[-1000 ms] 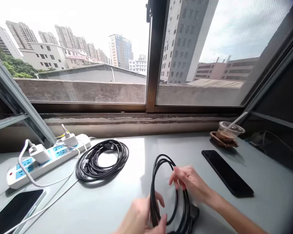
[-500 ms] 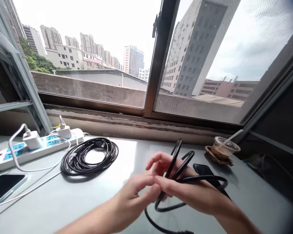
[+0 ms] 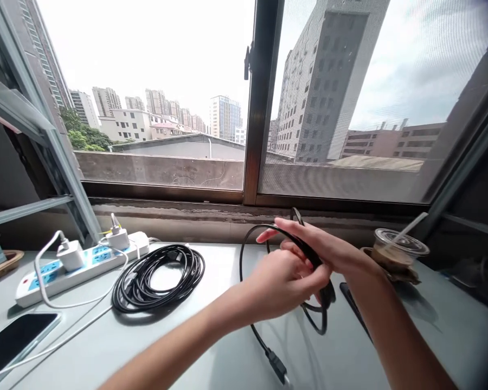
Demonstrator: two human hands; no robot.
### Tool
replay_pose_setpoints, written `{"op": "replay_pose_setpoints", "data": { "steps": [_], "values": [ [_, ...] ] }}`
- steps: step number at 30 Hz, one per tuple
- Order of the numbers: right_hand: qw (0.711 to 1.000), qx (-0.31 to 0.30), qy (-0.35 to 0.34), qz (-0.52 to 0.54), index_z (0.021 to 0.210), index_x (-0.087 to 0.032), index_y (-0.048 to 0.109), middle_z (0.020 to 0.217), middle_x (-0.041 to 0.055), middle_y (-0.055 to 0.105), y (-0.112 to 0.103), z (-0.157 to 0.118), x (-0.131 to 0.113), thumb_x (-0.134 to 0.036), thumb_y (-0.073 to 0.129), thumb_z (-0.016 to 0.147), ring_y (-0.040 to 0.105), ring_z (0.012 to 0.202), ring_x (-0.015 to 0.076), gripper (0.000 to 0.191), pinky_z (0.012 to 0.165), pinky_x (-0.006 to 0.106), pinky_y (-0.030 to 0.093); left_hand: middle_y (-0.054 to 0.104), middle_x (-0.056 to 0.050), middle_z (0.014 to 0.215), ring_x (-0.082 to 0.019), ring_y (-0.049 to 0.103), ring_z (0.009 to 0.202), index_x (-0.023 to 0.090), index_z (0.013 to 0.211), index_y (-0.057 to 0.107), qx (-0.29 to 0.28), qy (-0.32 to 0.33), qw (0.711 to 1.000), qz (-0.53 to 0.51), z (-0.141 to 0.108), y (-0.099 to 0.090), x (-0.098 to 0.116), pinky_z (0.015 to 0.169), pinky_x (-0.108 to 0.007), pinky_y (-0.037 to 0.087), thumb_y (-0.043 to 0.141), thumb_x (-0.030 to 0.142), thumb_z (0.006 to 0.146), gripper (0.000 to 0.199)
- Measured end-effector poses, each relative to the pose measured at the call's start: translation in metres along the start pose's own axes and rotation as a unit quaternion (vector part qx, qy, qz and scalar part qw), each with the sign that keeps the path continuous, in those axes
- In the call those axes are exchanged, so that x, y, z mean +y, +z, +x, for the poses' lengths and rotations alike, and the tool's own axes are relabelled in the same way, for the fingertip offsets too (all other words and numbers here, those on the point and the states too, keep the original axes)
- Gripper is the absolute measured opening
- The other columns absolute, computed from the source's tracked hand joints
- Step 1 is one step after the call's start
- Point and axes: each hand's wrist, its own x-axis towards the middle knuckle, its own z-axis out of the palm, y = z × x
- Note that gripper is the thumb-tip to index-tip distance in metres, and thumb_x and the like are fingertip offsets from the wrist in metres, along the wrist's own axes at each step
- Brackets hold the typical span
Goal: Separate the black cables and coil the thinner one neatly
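Above the table, both my hands are on a loosely looped black cable (image 3: 244, 252). My left hand (image 3: 280, 281) is closed, its fingers curled round the cable beneath my right hand. My right hand (image 3: 321, 244) reaches over from the right, forefinger stretched out, with the gathered loops held against its palm and thumb side. The grip is partly hidden where the hands overlap. One cable end hangs below them, with a black plug (image 3: 277, 366) that has a metal tip. A second black cable (image 3: 120, 295) lies coiled on the table to the left.
A white power strip (image 3: 81, 273) with two chargers plugged in stands at the back left. A phone (image 3: 18, 344) and a white cord lie in front of it. To the right are a lidded drink cup (image 3: 396, 252) and a dark flat object (image 3: 352, 306). A window is behind.
Both hands have moved up and right with the cable, and the left hand now reaches under the right. The loops are gathered closer, and the hanging plug shows more fully. The view has shifted.
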Motion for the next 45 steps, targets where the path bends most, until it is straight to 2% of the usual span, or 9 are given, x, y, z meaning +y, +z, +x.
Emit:
{"op": "replay_pose_setpoints", "data": {
  "steps": [5, 9, 13, 18, 22, 27, 31, 38, 45],
  "values": [
    [0.985, 0.036, -0.096, -0.142, 0.065, -0.014, 0.053, 0.051, -0.0013, 0.051, -0.006, 0.002, 0.005, -0.056, 0.041, 0.088, 0.044, 0.041, 0.0068, 0.049, 0.038, 0.018, 0.032, 0.070, -0.010, 0.072, -0.019, 0.065, 0.069, 0.011, 0.076, 0.070, 0.010, -0.064, 0.985, -0.162, 0.004, -0.027, -0.010, 0.067, -0.027, 0.049, 0.038, 0.053, 0.086, 0.054],
    [0.961, 0.150, -0.165, -0.163, 0.076, -0.016, 0.057, 0.058, -0.0038, 0.048, 0.006, -0.001, -0.001, -0.051, 0.047, 0.088, 0.047, 0.046, 0.0061, 0.038, 0.041, 0.017, 0.037, 0.070, -0.011, 0.072, -0.021, 0.066, 0.073, 0.009, 0.074, 0.070, 0.152, -0.076, 0.964, -0.205, 0.008, -0.043, -0.011, 0.074, -0.030, 0.050, 0.045, 0.053, 0.084, 0.052],
    [0.940, 0.246, -0.191, -0.140, 0.095, -0.017, 0.064, 0.065, -0.0016, 0.057, 0.004, -0.006, -0.003, -0.047, 0.051, 0.087, 0.057, 0.048, 0.0084, 0.034, 0.043, 0.018, 0.044, 0.071, -0.009, 0.080, -0.020, 0.066, 0.083, 0.011, 0.091, 0.070, 0.169, -0.057, 0.954, -0.241, 0.003, -0.063, -0.006, 0.084, -0.032, 0.048, 0.054, 0.039, 0.085, 0.034],
    [0.854, 0.446, -0.267, -0.010, 0.079, -0.014, 0.067, 0.058, -0.0032, 0.049, -0.026, -0.019, -0.012, -0.030, 0.050, 0.089, 0.040, 0.036, 0.0010, 0.025, 0.032, 0.013, 0.031, 0.049, 0.004, 0.047, -0.009, 0.053, 0.045, 0.010, 0.103, 0.064, 0.266, -0.037, 0.919, -0.288, -0.004, -0.094, 0.002, 0.049, -0.020, 0.045, 0.034, 0.027, 0.096, 0.035],
    [0.882, 0.392, -0.218, 0.146, 0.091, -0.016, 0.070, 0.044, -0.0091, 0.022, -0.039, -0.042, -0.026, -0.023, 0.045, 0.090, 0.016, 0.028, 0.0009, 0.026, 0.025, 0.015, 0.010, 0.030, 0.008, 0.036, -0.004, 0.028, 0.028, 0.012, 0.086, 0.066, 0.373, 0.076, 0.915, -0.136, -0.002, -0.108, -0.006, 0.030, -0.020, 0.022, 0.036, 0.032, 0.097, 0.037],
    [0.904, 0.343, -0.215, 0.134, 0.098, -0.023, 0.071, 0.047, -0.0096, 0.010, -0.043, -0.062, -0.029, -0.024, 0.043, 0.090, -0.002, 0.029, 0.0032, 0.029, 0.023, 0.020, -0.001, 0.038, 0.006, 0.036, -0.008, 0.040, 0.029, 0.016, 0.080, 0.065, 0.503, 0.154, 0.849, -0.048, 0.001, -0.121, -0.016, 0.031, -0.023, 0.030, 0.036, 0.039, 0.096, 0.041],
    [0.881, 0.389, -0.242, 0.114, 0.107, -0.025, 0.069, 0.048, -0.0085, 0.015, -0.040, -0.062, -0.028, -0.025, 0.046, 0.089, 0.007, 0.029, 0.0035, 0.029, 0.022, 0.018, 0.008, 0.045, 0.003, 0.035, -0.009, 0.049, 0.031, 0.015, 0.069, 0.068, 0.529, 0.141, 0.837, -0.001, -0.002, -0.128, -0.014, 0.030, -0.024, 0.028, 0.038, 0.039, 0.093, 0.045],
    [0.886, 0.387, -0.243, 0.077, 0.112, -0.026, 0.066, 0.073, -0.0003, 0.051, -0.031, -0.052, -0.027, -0.031, 0.049, 0.088, 0.036, 0.039, 0.0024, 0.029, 0.028, 0.014, 0.028, 0.029, 0.007, 0.028, -0.007, 0.022, 0.021, 0.020, 0.045, 0.049, 0.536, 0.233, 0.805, -0.102, -0.001, -0.111, -0.005, 0.024, -0.026, 0.014, 0.046, 0.027, 0.083, 0.039],
    [0.891, 0.387, -0.238, 0.015, 0.109, -0.028, 0.067, 0.080, 0.0006, 0.053, -0.025, -0.045, -0.021, -0.047, 0.056, 0.084, 0.037, 0.038, 0.0014, 0.033, 0.024, 0.014, 0.017, 0.022, 0.006, 0.041, -0.005, 0.025, 0.032, 0.021, 0.048, 0.033, 0.551, 0.241, 0.782, -0.165, -0.006, -0.077, 0.008, 0.032, -0.023, 0.021, 0.030, 0.019, 0.089, 0.041]
  ]
}}
